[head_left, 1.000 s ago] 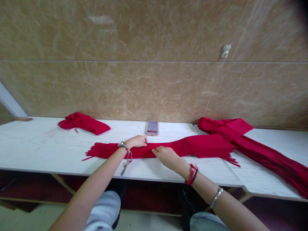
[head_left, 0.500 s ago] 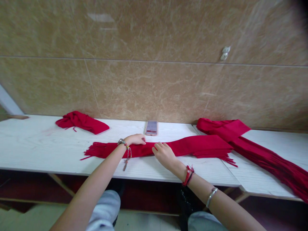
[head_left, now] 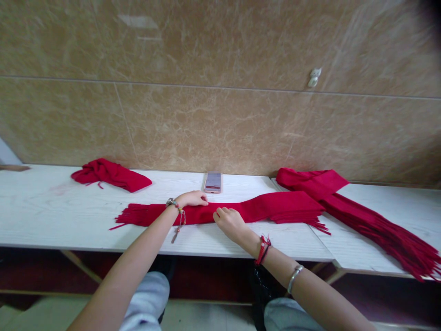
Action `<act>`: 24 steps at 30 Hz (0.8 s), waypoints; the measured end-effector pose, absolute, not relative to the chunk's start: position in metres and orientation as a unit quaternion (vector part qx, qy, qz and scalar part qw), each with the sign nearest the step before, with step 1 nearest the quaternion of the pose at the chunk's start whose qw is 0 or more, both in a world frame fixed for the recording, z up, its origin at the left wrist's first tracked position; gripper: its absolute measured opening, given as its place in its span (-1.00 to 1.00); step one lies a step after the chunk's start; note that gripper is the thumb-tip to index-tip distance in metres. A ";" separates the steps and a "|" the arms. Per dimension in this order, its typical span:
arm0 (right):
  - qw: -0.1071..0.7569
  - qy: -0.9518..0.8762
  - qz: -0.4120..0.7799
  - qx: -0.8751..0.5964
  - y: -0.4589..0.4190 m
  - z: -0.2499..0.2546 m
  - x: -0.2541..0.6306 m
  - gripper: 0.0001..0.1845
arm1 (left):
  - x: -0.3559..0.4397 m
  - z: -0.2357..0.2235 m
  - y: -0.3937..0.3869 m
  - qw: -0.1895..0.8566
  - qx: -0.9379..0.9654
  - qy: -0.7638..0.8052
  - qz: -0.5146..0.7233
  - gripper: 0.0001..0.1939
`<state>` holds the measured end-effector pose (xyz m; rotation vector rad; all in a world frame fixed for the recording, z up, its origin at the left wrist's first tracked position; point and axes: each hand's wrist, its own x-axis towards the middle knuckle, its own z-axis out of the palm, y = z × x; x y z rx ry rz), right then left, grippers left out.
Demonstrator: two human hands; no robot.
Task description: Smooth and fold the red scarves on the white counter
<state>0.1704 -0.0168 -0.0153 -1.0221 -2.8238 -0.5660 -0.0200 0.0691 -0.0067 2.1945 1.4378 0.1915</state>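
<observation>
Clock directions taken from the spot between the hands.

Crumpled red cloth (head_left: 112, 175): 10 o'clock, on the white table (head_left: 69, 225), close to the marbled wall (head_left: 206, 124).

Long red scarf (head_left: 255, 210): laid flat across the table, passing under both hands. Fringe at 9 o'clock; layered edges and loose strands at 3.

Left hand (head_left: 193, 198): on the scarf near its far edge. Fingers bent inward, little opening; cannot tell whether cloth is pinched. Beaded bracelet (head_left: 181, 211) at the wrist.

Phone (head_left: 213, 182): 12 o'clock, lying flat beyond the scarf, apart from it.

Right hand (head_left: 230, 223): fingers curled, tips at the scarf; any grip on the cloth is not clear. Red bracelet (head_left: 263, 250), then silver bangle (head_left: 295, 278) up the forearm.

Small pale cat figure (head_left: 314, 77): between 1 and 2, on the wall.

Red scarf pile (head_left: 372, 223): 2 to 4 o'clock, one part crossing over, fringe toward 4.
</observation>
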 end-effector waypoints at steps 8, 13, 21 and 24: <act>0.008 -0.915 -0.177 -0.361 -0.021 -0.012 0.171 -0.71 | -0.001 -0.014 0.070 0.264 0.802 0.523 0.117 -0.79; 0.007 -0.911 -0.181 -0.369 -0.021 -0.015 0.172 -0.71 | 0.007 -0.014 0.071 0.286 0.797 0.513 0.143 -0.85; 0.040 -0.905 -0.161 -0.393 -0.022 -0.003 0.183 -0.70 | 0.011 0.004 0.066 0.341 0.777 0.489 0.201 -0.79; 0.102 -0.890 -0.136 -0.424 -0.021 0.016 0.194 -0.69 | 0.016 0.027 0.058 0.359 0.765 0.461 0.270 -0.77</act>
